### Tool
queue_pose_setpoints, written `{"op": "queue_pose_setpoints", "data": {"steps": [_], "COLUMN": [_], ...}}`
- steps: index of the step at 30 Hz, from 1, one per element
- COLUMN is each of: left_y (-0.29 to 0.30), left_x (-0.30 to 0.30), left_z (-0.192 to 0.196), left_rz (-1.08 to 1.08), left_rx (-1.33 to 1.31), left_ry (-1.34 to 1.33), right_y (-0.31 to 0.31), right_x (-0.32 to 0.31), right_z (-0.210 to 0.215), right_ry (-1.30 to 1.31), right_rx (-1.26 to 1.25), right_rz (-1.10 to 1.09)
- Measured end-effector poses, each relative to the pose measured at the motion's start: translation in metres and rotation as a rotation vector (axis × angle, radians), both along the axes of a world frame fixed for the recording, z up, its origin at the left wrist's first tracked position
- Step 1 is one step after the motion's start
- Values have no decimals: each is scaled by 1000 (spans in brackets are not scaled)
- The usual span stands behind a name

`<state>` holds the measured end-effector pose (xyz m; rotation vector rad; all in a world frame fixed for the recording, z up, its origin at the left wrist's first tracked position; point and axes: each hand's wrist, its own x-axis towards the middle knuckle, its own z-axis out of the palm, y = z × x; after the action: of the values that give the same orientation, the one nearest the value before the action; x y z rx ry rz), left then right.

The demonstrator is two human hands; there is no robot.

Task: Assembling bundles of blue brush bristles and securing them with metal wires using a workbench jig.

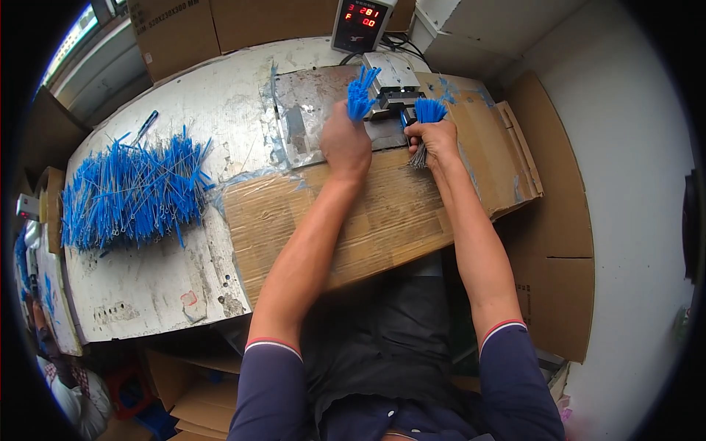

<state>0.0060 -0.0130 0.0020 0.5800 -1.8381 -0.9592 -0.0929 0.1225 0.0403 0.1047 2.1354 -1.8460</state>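
two hands, two bundles. left hand (346,145) clenched round one bundle of blue-tipped wires (361,95), tips up, at the machine's left side. right hand (436,138) grasping a second bundle (430,110) at the machine's near right, grey wire ends (418,159) poking out below the fist. one large heap (136,191) of the same on the white table (162,290); one blue pen-like tool (148,125) just beyond it. one metal machine (393,72), one display box (360,26) with red digits behind. cardboard sheet (338,228) under the forearms. left bundle blocks part of the machine. left fingers mostly hidden; wires too tangled to count. far left, another person (73,400), cut off by the lens rim.
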Motion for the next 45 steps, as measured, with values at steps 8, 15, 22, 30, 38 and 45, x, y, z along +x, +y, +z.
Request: {"op": "queue_pose_setpoints", "data": {"steps": [8, 15, 22, 30, 38, 45], "left_y": [0, 1, 2, 2, 3, 0], "left_x": [-2, -2, -4, -4, -2, -2], "left_z": [-6, -6, -7, -5, -8, -3], "left_rz": [-95, -201, -205, -213, -180, -28], "left_rx": [-268, -255, -241, -271, -351, -110], "left_ry": [4, -183, -191, -204, -227, -121], "right_y": [1, 20, 24, 27, 22, 1], "right_x": [2, 18, 19, 23, 32, 20], "right_z": [-4, -5, -10, -2, 6, 11], "right_ry": [-3, -81, -53, -132, -72, -63], "right_rx": [-105, -441, -432, -469, -260, -165], "right_rz": [2, 73, -38, -32, 101, 55]}}
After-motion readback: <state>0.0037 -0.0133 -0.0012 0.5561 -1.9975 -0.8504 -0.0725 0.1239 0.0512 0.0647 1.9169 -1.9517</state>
